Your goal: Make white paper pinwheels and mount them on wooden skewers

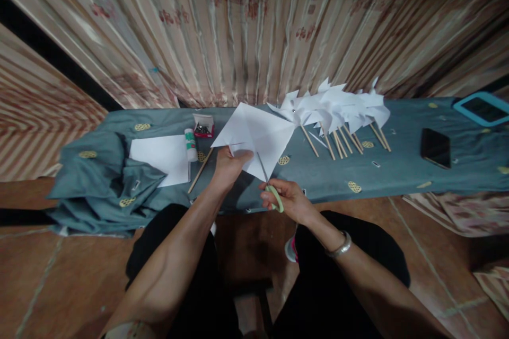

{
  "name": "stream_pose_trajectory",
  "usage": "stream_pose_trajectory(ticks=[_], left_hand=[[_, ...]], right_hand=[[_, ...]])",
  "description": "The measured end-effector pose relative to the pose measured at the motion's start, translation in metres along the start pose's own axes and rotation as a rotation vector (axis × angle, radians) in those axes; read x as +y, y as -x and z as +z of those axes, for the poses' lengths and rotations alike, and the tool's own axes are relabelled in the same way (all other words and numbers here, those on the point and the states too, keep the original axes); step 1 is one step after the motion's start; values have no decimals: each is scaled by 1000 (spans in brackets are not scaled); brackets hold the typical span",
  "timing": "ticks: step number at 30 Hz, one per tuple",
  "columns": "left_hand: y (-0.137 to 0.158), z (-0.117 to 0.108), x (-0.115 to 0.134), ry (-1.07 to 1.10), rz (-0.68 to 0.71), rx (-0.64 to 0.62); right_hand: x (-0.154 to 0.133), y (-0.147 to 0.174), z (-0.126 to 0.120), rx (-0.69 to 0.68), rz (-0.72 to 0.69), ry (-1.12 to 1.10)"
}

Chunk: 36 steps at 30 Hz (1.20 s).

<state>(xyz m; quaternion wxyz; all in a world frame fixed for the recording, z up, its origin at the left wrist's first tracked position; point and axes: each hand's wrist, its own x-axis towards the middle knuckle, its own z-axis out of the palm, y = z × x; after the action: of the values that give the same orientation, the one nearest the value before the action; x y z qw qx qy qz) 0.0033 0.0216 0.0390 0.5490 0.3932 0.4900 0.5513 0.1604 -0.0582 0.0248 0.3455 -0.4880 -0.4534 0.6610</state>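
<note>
Forearms [175, 251] angled inward, right hand [293, 201] holding scissors [274, 192]

Up at the back hung the pleated curtain [254, 37] with its reddish print, and below it stretched the blue-green cloth [389, 169], yellow pineapples and all, bunched at the left end, while over right lay a dark phone [436, 148], a blue-framed tablet [485, 108] beyond it, brown floor tiles [437, 243] beneath!

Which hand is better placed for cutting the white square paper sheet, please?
Probably the right hand: it holds the green-handled metal scissors, which meet the sheet at its near corner, while the left hand holds the sheet.
</note>
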Motion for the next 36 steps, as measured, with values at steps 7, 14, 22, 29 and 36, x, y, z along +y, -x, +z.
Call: stream_pose_trajectory(ticks=[7, 14, 22, 29, 36], left_hand=[[3, 0, 0, -19, -18, -23], [3, 0, -2, -34, -26, -3], [8, 2, 2, -40, -11, -35], [8, 1, 1, -58, -26, -31], [10, 3, 1, -76, -40, -38]], right_hand=[[2, -1, 0, 9, -4, -11], [2, -1, 0, 17, -10, -16], [2, -2, 0, 9, -22, -24], [2, -1, -1, 15, -38, 20], [-3, 0, 1, 37, -37, -4]])
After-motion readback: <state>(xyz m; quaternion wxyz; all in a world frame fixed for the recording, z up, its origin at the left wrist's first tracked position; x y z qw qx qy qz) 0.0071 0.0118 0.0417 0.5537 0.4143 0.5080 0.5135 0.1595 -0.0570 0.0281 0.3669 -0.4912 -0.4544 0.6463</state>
